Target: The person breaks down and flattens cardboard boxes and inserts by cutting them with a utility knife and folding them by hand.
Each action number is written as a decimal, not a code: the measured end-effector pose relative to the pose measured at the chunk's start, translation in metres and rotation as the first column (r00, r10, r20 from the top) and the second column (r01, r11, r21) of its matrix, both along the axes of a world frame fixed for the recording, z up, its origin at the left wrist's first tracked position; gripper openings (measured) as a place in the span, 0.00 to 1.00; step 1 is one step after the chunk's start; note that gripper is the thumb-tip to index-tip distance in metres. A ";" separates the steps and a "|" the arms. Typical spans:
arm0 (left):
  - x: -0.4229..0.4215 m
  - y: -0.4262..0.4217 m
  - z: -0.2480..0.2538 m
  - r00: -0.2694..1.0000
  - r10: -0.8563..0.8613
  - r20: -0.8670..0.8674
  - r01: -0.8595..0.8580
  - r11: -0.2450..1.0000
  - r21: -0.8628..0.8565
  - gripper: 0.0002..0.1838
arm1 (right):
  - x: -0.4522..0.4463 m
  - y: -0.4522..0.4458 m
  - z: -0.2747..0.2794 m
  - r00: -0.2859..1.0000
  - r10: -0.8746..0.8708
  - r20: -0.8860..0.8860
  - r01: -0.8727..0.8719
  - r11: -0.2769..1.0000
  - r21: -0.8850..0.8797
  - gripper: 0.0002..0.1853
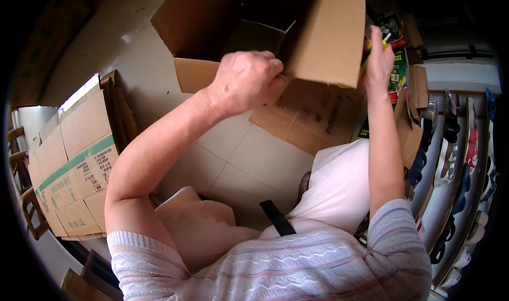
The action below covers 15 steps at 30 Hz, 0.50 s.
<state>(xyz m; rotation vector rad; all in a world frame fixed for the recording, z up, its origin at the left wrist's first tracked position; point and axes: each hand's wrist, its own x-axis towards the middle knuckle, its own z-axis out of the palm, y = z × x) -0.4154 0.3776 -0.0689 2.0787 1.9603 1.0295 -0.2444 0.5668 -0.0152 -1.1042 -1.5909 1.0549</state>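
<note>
Pale tiled floor — cardboard box above

A brown cardboard box opens in front of me, tilted, its plain flaps spread and its near edge pinched in my left hand; at its right side, a small yellow object sits in my right hand, mostly hidden by my fingers

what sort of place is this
Probably a shoe shop or its storeroom: shoes line racks at the right, flattened cardboard stands at the left, and an open box is being handled.
</note>
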 end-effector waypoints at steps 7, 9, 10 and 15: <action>-0.036 0.011 -0.009 0.987 0.158 -0.003 -0.158 0.986 -0.053 0.07 | -0.009 -0.089 -0.005 0.723 0.688 -0.068 -0.689 0.725 0.017 0.13; -0.036 0.012 -0.006 0.984 0.176 -0.025 -0.177 0.979 -0.097 0.08 | -0.009 -0.104 -0.030 0.677 0.716 0.171 -0.700 0.698 -0.150 0.15; -0.035 0.012 -0.006 0.986 0.167 -0.024 -0.169 0.981 -0.097 0.08 | -0.010 -0.106 -0.037 0.633 0.719 0.286 -0.691 0.692 -0.209 0.15; -0.032 0.010 -0.008 0.987 0.157 -0.033 -0.160 0.978 -0.135 0.09 | -0.025 -0.096 -0.041 0.657 0.624 0.423 -0.587 0.775 -0.233 0.19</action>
